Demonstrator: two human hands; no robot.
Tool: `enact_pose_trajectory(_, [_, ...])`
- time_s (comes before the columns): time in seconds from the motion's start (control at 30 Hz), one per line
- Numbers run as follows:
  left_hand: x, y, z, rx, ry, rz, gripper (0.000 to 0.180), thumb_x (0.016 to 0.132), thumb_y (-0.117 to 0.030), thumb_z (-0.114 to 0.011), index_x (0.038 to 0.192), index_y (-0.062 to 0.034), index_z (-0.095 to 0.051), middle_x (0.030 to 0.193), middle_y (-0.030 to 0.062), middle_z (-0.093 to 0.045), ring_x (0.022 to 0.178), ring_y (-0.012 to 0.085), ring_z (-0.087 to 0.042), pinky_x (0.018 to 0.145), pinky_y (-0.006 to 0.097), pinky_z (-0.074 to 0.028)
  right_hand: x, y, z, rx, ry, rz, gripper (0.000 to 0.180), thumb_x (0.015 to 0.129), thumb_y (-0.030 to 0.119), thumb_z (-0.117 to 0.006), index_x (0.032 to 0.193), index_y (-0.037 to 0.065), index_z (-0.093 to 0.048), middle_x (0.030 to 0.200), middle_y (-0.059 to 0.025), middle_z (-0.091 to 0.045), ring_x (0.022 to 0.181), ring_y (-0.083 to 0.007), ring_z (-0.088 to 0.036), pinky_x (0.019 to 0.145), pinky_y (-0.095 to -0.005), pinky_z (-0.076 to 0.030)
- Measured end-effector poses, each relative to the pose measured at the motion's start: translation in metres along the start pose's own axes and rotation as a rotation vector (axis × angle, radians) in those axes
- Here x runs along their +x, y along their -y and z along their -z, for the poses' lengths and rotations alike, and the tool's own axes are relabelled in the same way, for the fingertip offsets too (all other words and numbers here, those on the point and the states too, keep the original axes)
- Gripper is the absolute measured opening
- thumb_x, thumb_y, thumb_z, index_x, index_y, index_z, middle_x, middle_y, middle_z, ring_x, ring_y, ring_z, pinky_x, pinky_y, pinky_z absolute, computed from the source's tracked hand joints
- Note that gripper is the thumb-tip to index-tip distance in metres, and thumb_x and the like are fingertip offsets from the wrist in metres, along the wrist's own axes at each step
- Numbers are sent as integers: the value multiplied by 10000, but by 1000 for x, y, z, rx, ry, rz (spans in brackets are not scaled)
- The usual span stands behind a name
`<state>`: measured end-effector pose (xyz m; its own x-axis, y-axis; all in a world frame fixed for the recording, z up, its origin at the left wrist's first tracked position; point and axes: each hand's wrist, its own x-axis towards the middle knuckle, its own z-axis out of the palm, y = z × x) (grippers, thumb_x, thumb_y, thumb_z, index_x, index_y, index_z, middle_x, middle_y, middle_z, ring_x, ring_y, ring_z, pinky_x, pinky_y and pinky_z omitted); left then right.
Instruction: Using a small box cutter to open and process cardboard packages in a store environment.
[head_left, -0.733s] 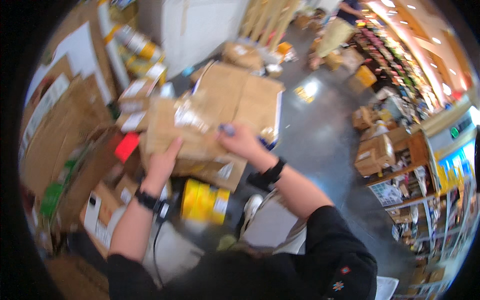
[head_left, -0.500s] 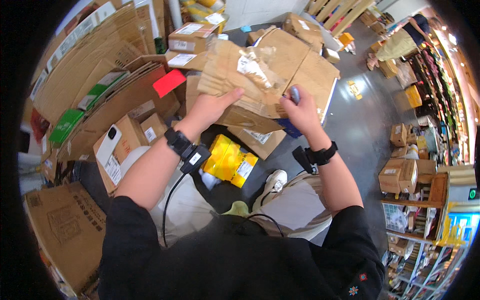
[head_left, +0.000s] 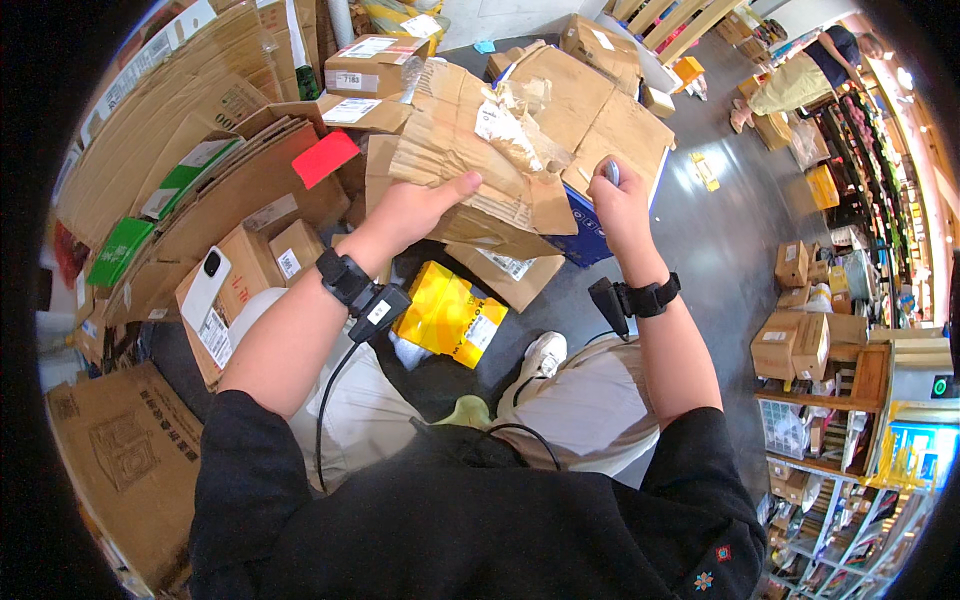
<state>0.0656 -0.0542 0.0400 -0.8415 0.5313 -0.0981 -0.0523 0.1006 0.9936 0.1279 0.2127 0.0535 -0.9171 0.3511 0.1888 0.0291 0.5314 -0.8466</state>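
A large blue box (head_left: pixel 582 232) wrapped in brown cardboard lies in front of me. My left hand (head_left: pixel 420 208) is closed on the near left edge of the cardboard wrapping (head_left: pixel 450 118), thumb on top. The wrapping's upper side is torn, with a ragged white label. My right hand (head_left: pixel 624 212) is a fist around a small grey-blue handle (head_left: pixel 612 174), seemingly a box cutter; its blade is hidden. This fist is at the box's near right side, just right of a loose cardboard flap (head_left: pixel 552 204). Below the flap shows the blue printed side.
A yellow package (head_left: pixel 450 315) and a brown carton (head_left: pixel 515 275) lie below the box. Flattened cardboard (head_left: pixel 180 100) leans at the left, near a phone (head_left: pixel 207 290) on a carton. Shelving (head_left: pixel 830 460) stands at the right; another person (head_left: pixel 825 75) bends at the far right.
My right fist has moved right, off the cardboard's near edge. The flap there now hangs apart, and more of the blue side shows. My left hand keeps its hold.
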Motion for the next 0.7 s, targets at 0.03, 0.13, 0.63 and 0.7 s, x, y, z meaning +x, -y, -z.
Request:
enact_pose_trajectory(0.03, [1, 3, 0, 4, 3, 10, 512, 917, -377, -664, 1214, 36, -605, 1196, 79, -645, 1072, 145, -584, 942, 287, -451, 2, -7, 3, 28, 0, -30, 67, 798, 50, -516, 736, 49, -542, 634, 37, -472, 556, -66, -397, 489, -253, -315])
enact_pose_trajectory(0.13, [6, 14, 6, 28, 24, 5, 503, 917, -364, -665, 1218, 34, -603, 1203, 78, -642, 1072, 143, -583, 946, 289, -450, 6, -4, 1, 220, -40, -81, 64, 805, 53, -515, 810, 54, -579, 649, 45, -469, 546, -49, -398, 479, -224, -308])
enact_pose_trajectory(0.63, [11, 37, 1, 27, 65, -182, 432, 910, -218, -682, 1254, 19, -569, 1219, 98, -630, 1131, 190, -573, 987, 322, -433, -19, 16, -22, 11, 151, 117, 771, 684, 265, -827, 1344, 92, -467, 1140, -195, -635, 1055, -303, -628, 912, -364, -493])
enact_pose_trajectory(0.7, [10, 40, -1, -5, 57, -179, 443, 909, -221, -686, 1255, 27, -564, 1231, 98, -619, 1128, 197, -572, 985, 322, -432, -23, 18, -25, 14, 144, 127, 728, 701, 238, -803, 1334, 101, -471, 1103, -210, -640, 1015, -344, -638, 870, -378, -503])
